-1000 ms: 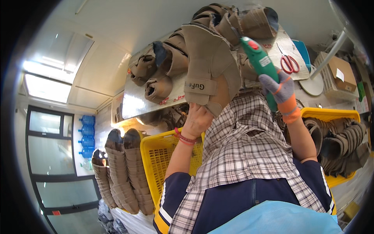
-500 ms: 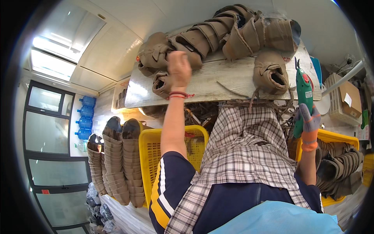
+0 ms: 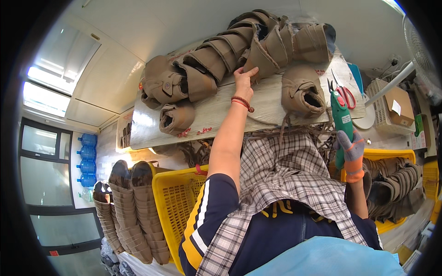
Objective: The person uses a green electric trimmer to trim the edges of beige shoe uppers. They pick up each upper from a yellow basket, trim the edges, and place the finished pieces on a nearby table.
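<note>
From the head view I record the left hand (image 3: pixel 244 83) stretched out over the worktop (image 3: pixel 216 112), a red bead bracelet (image 3: pixel 242 103) at the wrist. Its fingers (image 3: pixel 251 72) are extended and slightly spread, the tips resting against the row of tan shoe uppers (image 3: pixel 221 60) that lie nested one into the next along the far side of the worktop. The hand pinches nothing; it only touches the row near its middle.

The right hand (image 3: pixel 351 154), in a grey glove with orange fingertips, hangs at the near right edge of the worktop. Its fingers (image 3: pixel 353 140) are wrapped tight round the grip of a green power cutter (image 3: pixel 341 120), which stands upright with its nose pointing away from me.

Two single tan uppers lie apart from the row: one upper (image 3: pixel 305 94) just left of the cutter, a second upper (image 3: pixel 176 117) near the worktop's left end. Red-handled scissors (image 3: pixel 343 92) lie on the worktop beyond the cutter.

A checked cloth (image 3: pixel 294 179) covers my lap. To my left stands a yellow crate (image 3: pixel 177 202), with stacked uppers (image 3: pixel 138 211) beside it; another yellow crate (image 3: pixel 391 154) on my right holds more uppers. Blue water bottles (image 3: pixel 86 158) stand by the window at far left.
</note>
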Demonstrator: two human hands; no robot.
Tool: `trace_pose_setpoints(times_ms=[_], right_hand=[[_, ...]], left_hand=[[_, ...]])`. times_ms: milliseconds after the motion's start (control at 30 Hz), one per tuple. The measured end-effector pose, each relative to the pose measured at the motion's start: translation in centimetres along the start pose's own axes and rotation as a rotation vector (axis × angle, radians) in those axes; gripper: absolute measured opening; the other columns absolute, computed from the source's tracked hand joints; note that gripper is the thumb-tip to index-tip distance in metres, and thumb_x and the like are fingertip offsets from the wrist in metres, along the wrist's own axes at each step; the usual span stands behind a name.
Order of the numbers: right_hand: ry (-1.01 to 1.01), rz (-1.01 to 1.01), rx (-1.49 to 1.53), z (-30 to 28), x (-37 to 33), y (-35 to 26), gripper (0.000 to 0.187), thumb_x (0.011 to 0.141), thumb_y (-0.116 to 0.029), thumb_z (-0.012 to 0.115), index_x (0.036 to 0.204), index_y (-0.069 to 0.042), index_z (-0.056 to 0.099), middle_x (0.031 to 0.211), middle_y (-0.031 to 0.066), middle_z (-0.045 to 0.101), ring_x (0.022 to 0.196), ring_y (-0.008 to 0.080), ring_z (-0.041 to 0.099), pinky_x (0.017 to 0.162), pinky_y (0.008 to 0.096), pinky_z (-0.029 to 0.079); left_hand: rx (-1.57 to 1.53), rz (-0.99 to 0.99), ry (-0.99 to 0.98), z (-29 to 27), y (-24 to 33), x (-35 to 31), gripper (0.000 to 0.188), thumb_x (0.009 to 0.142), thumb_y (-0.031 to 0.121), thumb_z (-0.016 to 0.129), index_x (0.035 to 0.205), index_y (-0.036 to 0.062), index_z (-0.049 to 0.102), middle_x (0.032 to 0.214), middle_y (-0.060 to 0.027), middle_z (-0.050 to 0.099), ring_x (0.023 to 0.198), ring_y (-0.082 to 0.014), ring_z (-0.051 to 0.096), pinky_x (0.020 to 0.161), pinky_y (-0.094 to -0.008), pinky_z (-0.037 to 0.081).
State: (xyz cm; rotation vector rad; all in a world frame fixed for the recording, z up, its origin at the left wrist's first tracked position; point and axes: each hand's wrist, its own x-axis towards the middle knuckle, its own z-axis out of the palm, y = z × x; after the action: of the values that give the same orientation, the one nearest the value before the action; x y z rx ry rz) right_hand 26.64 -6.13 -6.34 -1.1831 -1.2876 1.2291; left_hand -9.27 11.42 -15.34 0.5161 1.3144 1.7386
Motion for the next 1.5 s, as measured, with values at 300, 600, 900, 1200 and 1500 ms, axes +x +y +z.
trace_pose_setpoints(times_ms=[300, 600, 900, 1200, 1500], right_hand=[[-0.078, -0.08, -0.083, 0.4, 0.3, -0.5, 0.037, 0.081, -0.018, 0.073, 0.11, 0.0, 0.059, 0.077, 0.001, 0.061, 0.063, 0.0056, 0.053, 0.056, 0.0208, 0.044], [-0.129, -0.52, -0.442, 2.6, 0.7, -1.6, 0.061, 0.069, -0.025, 0.082, 0.12, -0.003, 0.057, 0.086, 0.0114, 0.068, 0.071, 0.0181, 0.066, 0.065, 0.0293, 0.052], [-0.022, -1.099, -0.774, 3.0, 1.0, -1.3, 0.068, 0.062, -0.031, 0.084, 0.119, -0.003, 0.059, 0.074, 0.0104, 0.063, 0.061, 0.0251, 0.061, 0.057, 0.0336, 0.049], [-0.011, -1.123, -0.853, 1.3, 1.6, 0.5, 0.068, 0.066, -0.038, 0.081, 0.12, -0.003, 0.059, 0.064, 0.0071, 0.059, 0.054, 0.0219, 0.058, 0.053, 0.0327, 0.046], [-0.113, -1.08, -0.761, 1.5, 1.7, 0.9, 0.07, 0.064, -0.032, 0.083, 0.122, -0.003, 0.057, 0.066, 0.0093, 0.06, 0.057, 0.0231, 0.06, 0.055, 0.0329, 0.047]], left_hand=[[-0.317, 0.021, -0.365, -3.2, 6.7, -6.0, 0.043, 0.077, 0.014, 0.076, 0.113, -0.0012, 0.059, 0.11, -0.0098, 0.065, 0.102, -0.024, 0.06, 0.094, -0.0396, 0.046], [-0.374, 0.145, -0.388, -8.2, 18.9, -18.2, 0.047, 0.087, 0.007, 0.06, 0.129, -0.0027, 0.043, 0.127, -0.0181, 0.053, 0.119, -0.0312, 0.051, 0.101, -0.0485, 0.044], [-0.764, -0.354, -0.304, -11.5, 18.1, -16.9, 0.032, 0.092, 0.007, 0.049, 0.12, -0.0078, 0.048, 0.122, -0.0229, 0.056, 0.113, -0.0347, 0.055, 0.097, -0.0471, 0.047], [-0.776, -0.461, -0.331, -10.5, 16.6, -16.8, 0.03, 0.093, 0.008, 0.048, 0.118, -0.0077, 0.05, 0.121, -0.023, 0.057, 0.112, -0.0348, 0.055, 0.097, -0.046, 0.046], [-0.795, -0.523, -0.326, -9.7, 15.1, -16.0, 0.029, 0.094, 0.009, 0.046, 0.117, -0.0079, 0.05, 0.121, -0.0226, 0.056, 0.112, -0.0344, 0.056, 0.097, -0.0461, 0.046]])
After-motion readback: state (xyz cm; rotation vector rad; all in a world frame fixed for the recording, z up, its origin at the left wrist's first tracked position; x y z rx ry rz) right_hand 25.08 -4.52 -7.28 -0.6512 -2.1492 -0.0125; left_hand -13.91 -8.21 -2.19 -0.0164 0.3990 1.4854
